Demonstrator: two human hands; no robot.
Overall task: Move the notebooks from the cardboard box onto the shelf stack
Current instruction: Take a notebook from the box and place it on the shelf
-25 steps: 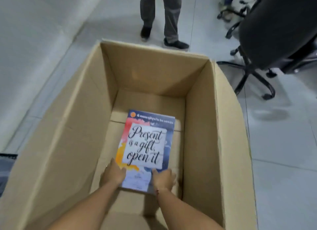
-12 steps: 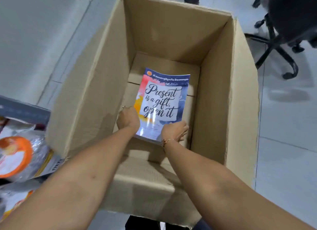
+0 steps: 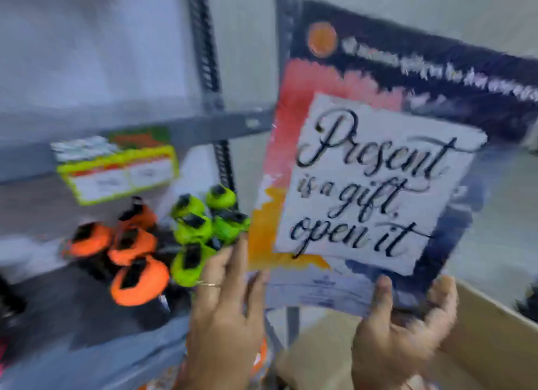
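Observation:
A notebook (image 3: 375, 168) with a colourful cover reading "Present is a gift, open it" is held up in the air, filling the right half of the view. My right hand (image 3: 404, 331) grips its bottom right corner, thumb on the cover. My left hand (image 3: 227, 302) holds the bottom left corner with its fingers at the edge. The cardboard box (image 3: 489, 340) shows only as a rim and wall at the lower right, below the notebook. The grey metal shelf (image 3: 180, 127) stands to the left. The picture is blurred by motion.
On the shelf lie several orange round items (image 3: 131, 244) and several green ones (image 3: 203, 223), with a yellow-edged packet (image 3: 116, 171) behind them. A perforated shelf upright (image 3: 203, 54) rises in the middle. More packaged goods show at the bottom edge.
The notebook has come up out of the box, raised in both hands. My view has swung left from the box interior to the shelf.

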